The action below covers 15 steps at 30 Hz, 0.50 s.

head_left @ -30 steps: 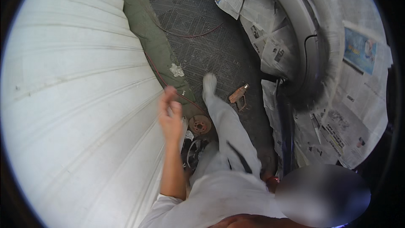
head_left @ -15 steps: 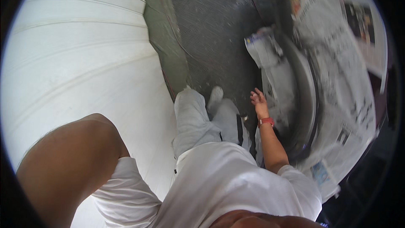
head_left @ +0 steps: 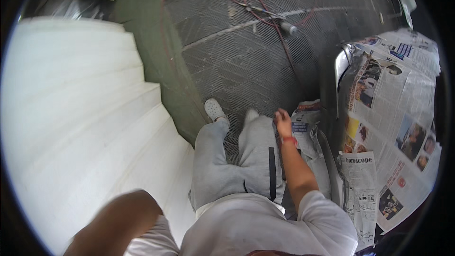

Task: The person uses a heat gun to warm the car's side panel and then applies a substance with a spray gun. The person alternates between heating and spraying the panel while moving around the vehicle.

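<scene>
In the head view, the right hand (head_left: 284, 124), a red band (head_left: 290, 141) at its wrist, hung beside the right thigh with its fingers loosely bent and nothing seen between them; the arm looked relaxed, probably because it bore no load. The left hand was out of view, so its grip could not be told; only the bent left arm (head_left: 121, 220) showed. Nearest the right hand was crumpled newspaper (head_left: 305, 125), by the right edge of the ribbed floor (head_left: 213, 68). Larger newspaper sheets (head_left: 407, 99) draped the bulky form beyond, apparently as a cover. Along the floor's left edge ran a green cloth (head_left: 142, 38), perhaps laid as a border beside the white panels (head_left: 95, 114). Toward the floor's far edge lay a looped red hose (head_left: 286, 49) and a grey cylinder (head_left: 288, 28), possibly a container; its contents could not be seen.
</scene>
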Available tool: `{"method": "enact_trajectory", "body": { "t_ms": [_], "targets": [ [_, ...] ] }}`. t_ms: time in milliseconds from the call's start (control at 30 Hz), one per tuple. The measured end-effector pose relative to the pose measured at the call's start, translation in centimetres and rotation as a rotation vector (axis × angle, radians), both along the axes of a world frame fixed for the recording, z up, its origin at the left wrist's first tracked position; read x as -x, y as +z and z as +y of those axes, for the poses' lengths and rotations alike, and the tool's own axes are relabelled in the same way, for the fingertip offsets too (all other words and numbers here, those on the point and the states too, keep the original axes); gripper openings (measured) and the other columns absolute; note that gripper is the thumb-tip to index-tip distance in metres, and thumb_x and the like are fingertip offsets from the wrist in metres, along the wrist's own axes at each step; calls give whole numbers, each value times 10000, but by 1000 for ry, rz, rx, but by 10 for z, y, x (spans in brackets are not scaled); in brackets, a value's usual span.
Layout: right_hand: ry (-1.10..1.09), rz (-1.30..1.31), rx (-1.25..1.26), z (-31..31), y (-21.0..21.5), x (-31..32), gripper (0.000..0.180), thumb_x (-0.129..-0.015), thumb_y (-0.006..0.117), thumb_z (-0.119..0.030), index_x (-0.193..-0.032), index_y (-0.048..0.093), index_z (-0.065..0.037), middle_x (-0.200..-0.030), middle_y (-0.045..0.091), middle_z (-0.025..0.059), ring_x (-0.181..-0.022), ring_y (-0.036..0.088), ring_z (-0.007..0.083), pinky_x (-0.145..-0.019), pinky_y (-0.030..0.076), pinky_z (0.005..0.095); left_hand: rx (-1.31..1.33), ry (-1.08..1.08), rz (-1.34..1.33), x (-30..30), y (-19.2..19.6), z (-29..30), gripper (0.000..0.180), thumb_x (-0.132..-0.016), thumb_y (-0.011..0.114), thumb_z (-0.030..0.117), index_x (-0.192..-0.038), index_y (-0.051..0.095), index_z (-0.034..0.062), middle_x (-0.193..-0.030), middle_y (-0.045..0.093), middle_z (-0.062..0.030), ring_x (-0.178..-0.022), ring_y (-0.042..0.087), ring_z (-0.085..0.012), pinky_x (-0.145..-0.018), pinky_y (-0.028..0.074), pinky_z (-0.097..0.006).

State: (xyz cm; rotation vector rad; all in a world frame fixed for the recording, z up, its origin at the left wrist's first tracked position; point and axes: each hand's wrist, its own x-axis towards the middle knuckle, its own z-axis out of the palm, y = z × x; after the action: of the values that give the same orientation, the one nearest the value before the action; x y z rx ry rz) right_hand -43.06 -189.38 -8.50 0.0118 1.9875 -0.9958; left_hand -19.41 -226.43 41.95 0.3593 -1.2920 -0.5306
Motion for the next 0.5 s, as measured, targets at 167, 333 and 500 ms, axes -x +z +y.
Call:
{"method": "enact_trajectory", "body": {
  "t_ms": [167, 333, 500],
  "targets": [
    [-341, -153, 74, -188, -37, 127, 485, -1019, 657, -254, -1408, 558, 18, -1208, 700, 140, -982, 699, 209, -812, 574, 328, -1074, -387, -718, 148, -223, -36, 553, -1043, 533, 370, -1406, 503, -47, -1394, 594, -188, -1329, 537, -314, -1179, 358, -429],
    [-440, -221, 25, -346, -174, 260, 608, -1008, 663, -394, -1408, 543, 49, -1209, 704, 160, -1000, 700, 220, -781, 578, 340, -542, -1222, -1475, 256, -405, 49, 466, -906, 707, 354, -1299, 667, 108, -1327, 668, -133, -1308, 568, -320, -1203, 300, -546],
    [-777, -315, 29, -433, -308, 350, 577, -1031, 652, -411, -1362, 555, 52, -1265, 655, 181, -1094, 682, 294, -929, 577, 411, -822, -1390, -1341, 317, -467, 45, 612, -730, 793, 400, -1264, 698, 116, -1306, 682, -113, -1365, 524, -296, -1241, 258, -565]
  ]
}}
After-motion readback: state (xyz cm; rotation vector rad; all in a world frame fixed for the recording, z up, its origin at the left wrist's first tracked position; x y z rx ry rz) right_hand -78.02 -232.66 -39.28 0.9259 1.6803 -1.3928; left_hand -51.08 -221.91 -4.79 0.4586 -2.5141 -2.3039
